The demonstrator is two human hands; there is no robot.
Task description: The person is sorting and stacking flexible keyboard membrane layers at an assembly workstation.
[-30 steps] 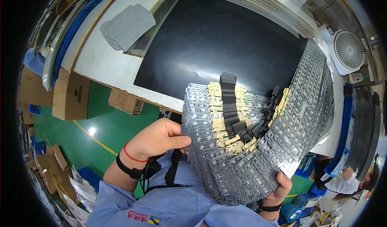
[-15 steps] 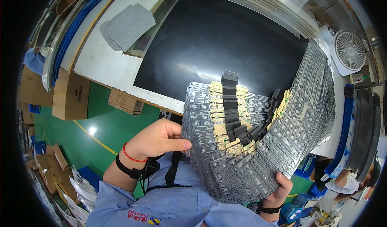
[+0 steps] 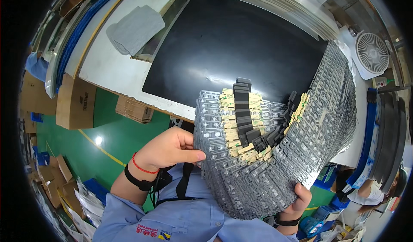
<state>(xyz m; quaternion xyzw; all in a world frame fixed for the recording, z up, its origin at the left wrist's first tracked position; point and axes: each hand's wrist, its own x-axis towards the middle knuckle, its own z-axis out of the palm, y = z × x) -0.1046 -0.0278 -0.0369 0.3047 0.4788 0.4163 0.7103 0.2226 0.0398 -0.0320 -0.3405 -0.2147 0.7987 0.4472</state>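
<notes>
A large fanned stack of flat grey sheets (image 3: 258, 188) with rows of small cut-out shapes curves from the bench's right side down past its front edge. Black strips (image 3: 242, 105) and cream-yellow tabs with green marks (image 3: 228, 119) line the inner curve of the fan. My left hand (image 3: 178, 146) grips the stack's left edge, thumb on top and fingers partly hidden behind. At the lower right, my right hand (image 3: 300, 201) holds the stack from below; its thumb shows against the edge and the other fingers are mostly hidden.
A black mat (image 3: 232, 44) covers much of the white bench (image 3: 114, 76). Grey cloths (image 3: 135, 29) lie at the far left, and a white fan (image 3: 372, 55) stands at the right. Cardboard boxes (image 3: 75, 102) rest on the green floor. Another person (image 3: 365, 194) is at the lower right.
The black strips and yellow tabs of the fanned sheets have shifted slightly left and down. Both hands keep their hold in nearly the same places.
</notes>
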